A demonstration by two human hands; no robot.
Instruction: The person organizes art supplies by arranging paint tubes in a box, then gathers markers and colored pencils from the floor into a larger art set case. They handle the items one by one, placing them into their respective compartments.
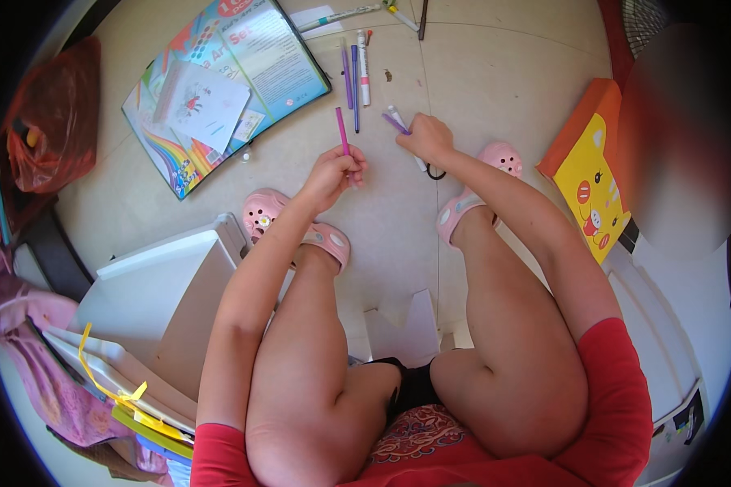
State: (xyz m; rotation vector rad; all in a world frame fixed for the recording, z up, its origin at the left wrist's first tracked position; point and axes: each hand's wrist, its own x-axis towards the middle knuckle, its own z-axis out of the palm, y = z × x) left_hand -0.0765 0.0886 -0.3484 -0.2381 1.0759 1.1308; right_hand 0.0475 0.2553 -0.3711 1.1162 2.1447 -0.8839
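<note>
My left hand (336, 176) grips a magenta felt-tip pen (342, 129), which points away from me above the tiled floor. Further right, the fingers of my right hand (427, 139) are closed on a slim purple pen (397, 124), mostly hidden by the hand. A white marker (395, 112) shows partly beside those fingers. Below them a black ring-shaped item (436, 173) is partly covered by the wrist. Between and beyond the hands lie a purple pen (346, 76), a blue pen (356, 91) and a white marker with a pink band (363, 68).
An art-set case (280, 67) with a drawing sheet (204, 103) on it lies at upper left. More pens (341, 18) lie at the top. A yellow animal-face box (594, 189) stands right, a white plastic bin (152, 286) left. Pink clogs (268, 210) are on my feet.
</note>
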